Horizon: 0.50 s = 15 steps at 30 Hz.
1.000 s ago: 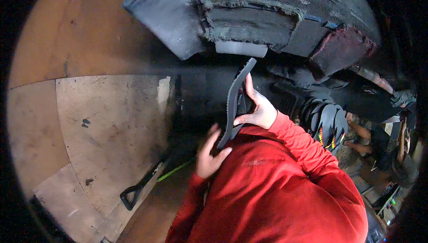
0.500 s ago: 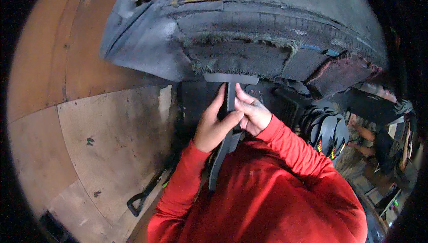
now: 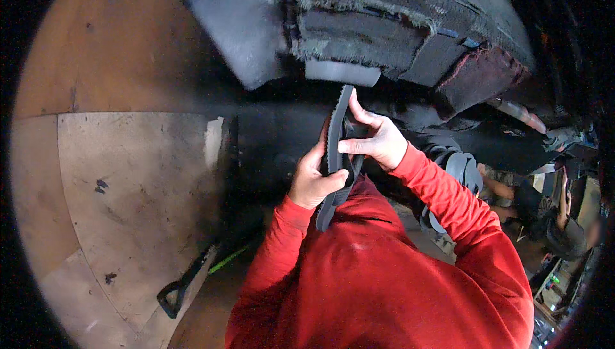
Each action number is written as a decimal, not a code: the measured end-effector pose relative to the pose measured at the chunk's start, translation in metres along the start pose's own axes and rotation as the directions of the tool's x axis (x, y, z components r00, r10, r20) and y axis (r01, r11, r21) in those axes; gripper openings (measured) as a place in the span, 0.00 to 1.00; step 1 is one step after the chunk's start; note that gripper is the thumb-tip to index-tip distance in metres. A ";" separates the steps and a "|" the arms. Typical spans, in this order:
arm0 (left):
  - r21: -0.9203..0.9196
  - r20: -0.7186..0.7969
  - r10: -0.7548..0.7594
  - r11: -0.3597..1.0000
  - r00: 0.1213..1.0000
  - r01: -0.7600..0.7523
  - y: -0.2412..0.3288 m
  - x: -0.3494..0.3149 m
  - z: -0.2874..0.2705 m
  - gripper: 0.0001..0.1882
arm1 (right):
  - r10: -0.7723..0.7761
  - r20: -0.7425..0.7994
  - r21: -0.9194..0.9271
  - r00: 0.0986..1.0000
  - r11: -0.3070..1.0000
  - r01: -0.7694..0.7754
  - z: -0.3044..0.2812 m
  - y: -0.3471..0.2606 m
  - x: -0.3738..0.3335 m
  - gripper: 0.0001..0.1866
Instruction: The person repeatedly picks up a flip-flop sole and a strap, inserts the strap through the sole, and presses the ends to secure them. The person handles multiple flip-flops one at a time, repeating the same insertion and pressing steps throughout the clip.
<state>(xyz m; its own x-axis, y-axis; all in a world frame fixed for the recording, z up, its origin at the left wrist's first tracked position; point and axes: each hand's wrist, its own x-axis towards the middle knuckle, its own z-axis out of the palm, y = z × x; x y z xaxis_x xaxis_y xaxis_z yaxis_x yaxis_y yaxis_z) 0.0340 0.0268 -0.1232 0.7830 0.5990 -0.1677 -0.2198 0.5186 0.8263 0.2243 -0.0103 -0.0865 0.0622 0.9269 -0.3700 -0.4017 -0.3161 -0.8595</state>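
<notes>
1. One broad wall of brown and pale panels (image 3: 141, 176) stands left of the dark hood, the landmark here.
2. The person's red top (image 3: 410, 265) fills the space below the hood.
3. The dark hood (image 3: 371, 35) has frayed cloth along its lower edge.
4. A dark sandal (image 3: 334, 150) with a ridged edge stands nearly upright below the hood, its upper end just under it.
5. A stack of dark soles (image 3: 462, 169) sits below and right of the hood.
6. The right hand (image 3: 382, 144), below the hood, holds the sandal's right side, thumb and forefinger spread wide along it.
7. The left hand (image 3: 312, 181), farther below the hood, grips the sandal, thumb narrowly across its edge; its other fingers are mostly hidden.
8. A grey strip (image 3: 343, 73) shows at the hood's lower edge; whether the sandal touches it, I cannot tell.
9. A black handle (image 3: 172, 299) lies well below and left of the hood.
</notes>
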 end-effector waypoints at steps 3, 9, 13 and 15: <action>-0.015 -0.057 0.089 0.996 0.994 -0.090 -0.005 -0.014 0.007 0.47 | -0.309 0.097 -0.473 0.946 0.822 0.317 0.005 -0.001 -0.007 0.49; 0.562 -0.004 0.248 0.802 0.969 -0.203 0.044 -0.010 0.006 0.44 | -0.322 0.030 -0.117 0.946 0.939 0.324 0.031 0.014 -0.005 0.42; 0.656 0.071 0.141 0.739 0.987 -0.152 0.089 0.008 0.005 0.43 | 0.010 0.201 0.658 0.980 0.739 -0.142 0.035 0.016 0.009 0.29; 0.687 0.034 0.072 0.723 0.997 -0.075 0.101 0.018 0.009 0.41 | 0.191 0.110 0.662 0.975 0.718 -0.215 0.035 0.016 0.015 0.22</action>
<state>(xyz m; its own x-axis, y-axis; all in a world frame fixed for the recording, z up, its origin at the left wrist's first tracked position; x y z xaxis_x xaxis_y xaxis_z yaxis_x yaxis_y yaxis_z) 0.0313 0.0847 -0.0386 0.7845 0.6136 -0.0899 0.1818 -0.0890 0.9793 0.1868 0.0059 -0.0941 -0.1164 0.8657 -0.4868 -0.9064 -0.2930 -0.3044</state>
